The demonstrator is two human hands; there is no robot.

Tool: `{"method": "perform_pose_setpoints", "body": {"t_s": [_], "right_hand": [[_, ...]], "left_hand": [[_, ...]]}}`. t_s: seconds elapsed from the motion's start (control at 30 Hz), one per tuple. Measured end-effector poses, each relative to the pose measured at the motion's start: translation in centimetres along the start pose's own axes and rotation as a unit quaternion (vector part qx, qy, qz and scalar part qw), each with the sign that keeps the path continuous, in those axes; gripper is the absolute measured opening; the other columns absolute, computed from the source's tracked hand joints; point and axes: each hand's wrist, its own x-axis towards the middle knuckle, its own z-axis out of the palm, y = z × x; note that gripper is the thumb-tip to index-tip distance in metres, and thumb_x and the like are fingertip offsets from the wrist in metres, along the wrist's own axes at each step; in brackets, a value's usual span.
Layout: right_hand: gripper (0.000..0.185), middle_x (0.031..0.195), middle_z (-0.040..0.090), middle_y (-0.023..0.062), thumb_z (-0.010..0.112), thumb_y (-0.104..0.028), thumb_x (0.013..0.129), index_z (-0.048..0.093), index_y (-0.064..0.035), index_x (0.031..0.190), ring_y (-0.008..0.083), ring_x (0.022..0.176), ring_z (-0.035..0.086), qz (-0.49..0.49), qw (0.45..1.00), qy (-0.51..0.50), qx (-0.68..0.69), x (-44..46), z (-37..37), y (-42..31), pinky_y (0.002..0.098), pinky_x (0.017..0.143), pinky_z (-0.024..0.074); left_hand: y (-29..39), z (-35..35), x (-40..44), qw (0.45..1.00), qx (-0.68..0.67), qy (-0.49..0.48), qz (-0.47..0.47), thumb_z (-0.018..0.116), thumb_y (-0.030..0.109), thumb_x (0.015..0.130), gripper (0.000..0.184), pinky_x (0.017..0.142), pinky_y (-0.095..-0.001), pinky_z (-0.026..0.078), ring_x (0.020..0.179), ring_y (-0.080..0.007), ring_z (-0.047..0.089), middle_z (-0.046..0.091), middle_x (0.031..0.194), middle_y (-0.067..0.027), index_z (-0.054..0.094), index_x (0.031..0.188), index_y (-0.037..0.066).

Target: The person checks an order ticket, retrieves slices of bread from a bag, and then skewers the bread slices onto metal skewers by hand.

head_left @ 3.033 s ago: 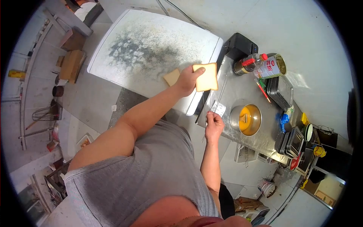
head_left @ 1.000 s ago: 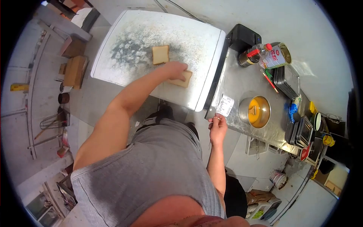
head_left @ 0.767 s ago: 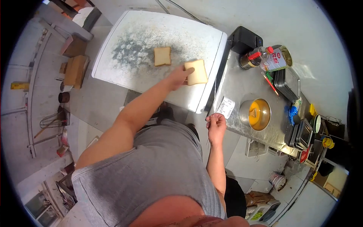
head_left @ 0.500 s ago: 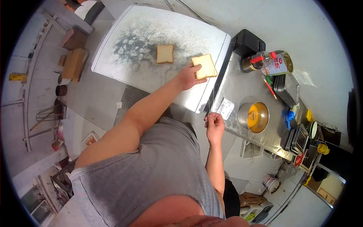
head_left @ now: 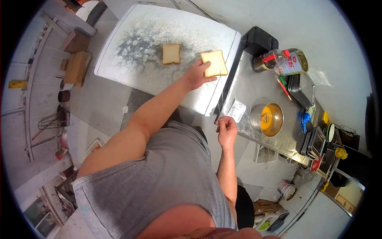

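My left hand (head_left: 197, 75) holds a slice of white bread (head_left: 214, 63) by its near left edge, thumb on top, over the right end of the white tabletop (head_left: 139, 71). Another bread slice (head_left: 171, 54) lies flat on that top to the left. In my right hand (head_left: 227, 131), closed in front of my body, are two thin metal sticks (head_left: 221, 97). They spread apart upward, and their far ends reach the lower edge of the held slice. Whether they touch or pierce the bread, I cannot tell.
On the steel table (head_left: 254, 91) at right stand a metal bowl (head_left: 278, 127) of orange-yellow liquid, a bottle with a red cap (head_left: 281, 59), a large tin (head_left: 292, 65) and stacked dark trays (head_left: 300, 89). A printed packet (head_left: 237, 110) lies near its left edge, beside a black box (head_left: 260, 41).
The held slice has turned and tilted a little in my left hand. The sticks' ends now show more widely apart at its lower edge. The view has shifted slightly.
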Motion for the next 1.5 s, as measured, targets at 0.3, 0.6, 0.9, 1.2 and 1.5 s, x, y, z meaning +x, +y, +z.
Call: {"method": "perform_pose_setpoints", "body": {"t_s": [0.3, 0.6, 0.9, 1.2, 1.5], "right_hand": [[0.01, 0.073, 0.063, 0.0046, 0.056, -0.009, 0.092, 0.056, 0.0001, 0.088, 0.0063, 0.05, 0.049, 0.001, 1.0, 0.006, -0.006, -0.2, 0.0, -0.5, 0.022, 0.047, 0.0401], [0.01, 0.072, 0.063, 0.0045, 0.056, -0.009, 0.092, 0.056, 0.0003, 0.087, 0.0063, 0.049, 0.048, -0.005, 1.0, 0.016, -0.008, -0.4, 0.3, -0.5, 0.0221, 0.046, 0.0394], [0.01, 0.073, 0.063, 0.0046, 0.056, -0.009, 0.092, 0.055, -0.0003, 0.088, 0.0065, 0.049, 0.048, 0.002, 0.999, 0.027, 0.02, -0.1, 1.0, -0.4, 0.0219, 0.046, 0.0393], [0.009, 0.073, 0.063, 0.0044, 0.056, -0.01, 0.092, 0.055, -0.0011, 0.089, 0.006, 0.051, 0.048, -0.003, 0.999, 0.041, 0.034, 0.1, 1.2, 0.3, 0.0213, 0.046, 0.0394], [0.009, 0.072, 0.063, 0.0038, 0.057, -0.01, 0.092, 0.056, -0.0015, 0.089, 0.0053, 0.05, 0.047, -0.017, 0.997, 0.053, 0.045, 0.7, 1.8, -0.1, 0.0212, 0.046, 0.0389]], "left_hand": [[1.5, 1.6, -0.9, 0.997, -0.051, 0.014, -0.058, 0.054, 0.02, 0.092, 0.037, 0.089, -0.0459, 0.051, 0.11, -0.0264, 0.054, 0.05, 0.118, -0.0111, 0.042, 0.123, 0.005], [1.4, 2.4, -1.3, 0.999, 0.002, 0.001, -0.053, 0.052, 0.02, 0.093, 0.039, 0.087, -0.0436, 0.053, 0.108, -0.0256, 0.055, 0.051, 0.12, -0.0115, 0.04, 0.127, 0.004], [0.0, 3.5, -2.7, 0.998, 0.023, -0.013, -0.064, 0.051, 0.021, 0.094, 0.039, 0.085, -0.0399, 0.053, 0.105, -0.0244, 0.057, 0.053, 0.118, -0.0125, 0.04, 0.125, 0.001], [-1.1, 3.0, -1.6, 0.999, -0.022, -0.005, -0.031, 0.049, 0.024, 0.096, 0.035, 0.081, -0.0321, 0.051, 0.094, -0.0187, 0.061, 0.058, 0.106, -0.0119, 0.047, 0.116, -0.005], [-1.8, 4.6, -3.2, 0.998, -0.038, -0.006, -0.043, 0.049, 0.023, 0.096, 0.033, 0.083, -0.0317, 0.051, 0.094, -0.0187, 0.061, 0.058, 0.106, -0.0113, 0.048, 0.115, -0.004]]}}
